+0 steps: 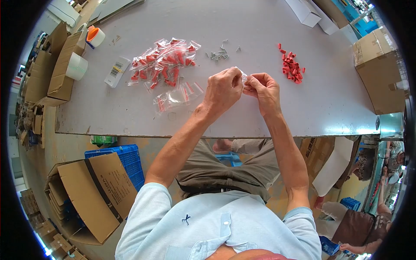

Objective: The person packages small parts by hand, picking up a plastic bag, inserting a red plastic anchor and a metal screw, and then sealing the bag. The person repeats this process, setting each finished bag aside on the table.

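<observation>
Over the middle of the table (pixel 303 115), my left hand (pixel 223 91) and my right hand (pixel 264 92) meet, fingers pinched on a small clear plastic bag (pixel 244 78). Fingers cover most of this bag, so its contents are hidden. Just beyond my hands lies a little heap of metal screws (pixel 219 55). To their right is a pile of short red plastic caps (pixel 292 68). Left of my left hand, several flat clear zip bags (pixel 177 98) with red strips lie near a larger heap of bags holding red pieces (pixel 162 63).
Tape rolls (pixel 77 66) and a barcode-labelled packet (pixel 117 72) are at the left, beside an open carton (pixel 65 73). A closed cardboard box (pixel 381 73) stands at the right edge. Below are a carton (pixel 93 195) and blue crate (pixel 125 160). Other people (pixel 359 225) sit at lower right.
</observation>
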`<action>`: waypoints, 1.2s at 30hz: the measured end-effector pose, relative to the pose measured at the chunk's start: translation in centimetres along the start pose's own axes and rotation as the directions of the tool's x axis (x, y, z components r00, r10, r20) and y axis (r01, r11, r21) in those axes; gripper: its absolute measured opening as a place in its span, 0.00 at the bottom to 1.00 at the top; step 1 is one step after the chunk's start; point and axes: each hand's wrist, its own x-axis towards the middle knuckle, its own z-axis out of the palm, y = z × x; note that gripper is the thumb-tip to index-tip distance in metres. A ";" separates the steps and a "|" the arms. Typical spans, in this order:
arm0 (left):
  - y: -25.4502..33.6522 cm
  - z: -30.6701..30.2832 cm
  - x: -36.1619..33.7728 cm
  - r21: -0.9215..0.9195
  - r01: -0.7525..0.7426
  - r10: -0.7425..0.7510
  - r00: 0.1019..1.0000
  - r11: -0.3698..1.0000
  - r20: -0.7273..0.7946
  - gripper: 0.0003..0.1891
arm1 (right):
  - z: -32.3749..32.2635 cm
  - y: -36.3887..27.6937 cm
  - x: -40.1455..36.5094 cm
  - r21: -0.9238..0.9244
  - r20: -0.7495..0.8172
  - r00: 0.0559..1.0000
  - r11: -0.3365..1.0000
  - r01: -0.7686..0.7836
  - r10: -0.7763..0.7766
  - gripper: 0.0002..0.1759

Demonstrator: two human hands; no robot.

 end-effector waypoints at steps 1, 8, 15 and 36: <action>-0.1 0.0 0.1 -0.019 0.025 -0.026 1.000 1.000 -0.007 0.06 | 0.1 0.2 0.1 -0.008 -0.015 0.999 0.999 0.039 -0.039 0.06; -0.1 0.0 0.2 -0.147 0.139 -0.137 0.990 0.979 0.021 0.07 | 1.2 0.7 -0.1 -0.027 -0.042 0.988 0.989 0.144 -0.145 0.09; -0.3 -0.2 0.5 -0.270 0.283 -0.272 0.959 0.920 0.080 0.06 | 1.1 0.8 0.3 0.024 0.008 0.995 0.995 0.096 -0.096 0.10; -1.5 -1.2 0.9 -0.645 0.537 -0.394 0.842 0.544 0.368 0.08 | 0.7 -0.3 -0.1 -0.570 0.262 0.667 0.446 0.690 -0.697 0.04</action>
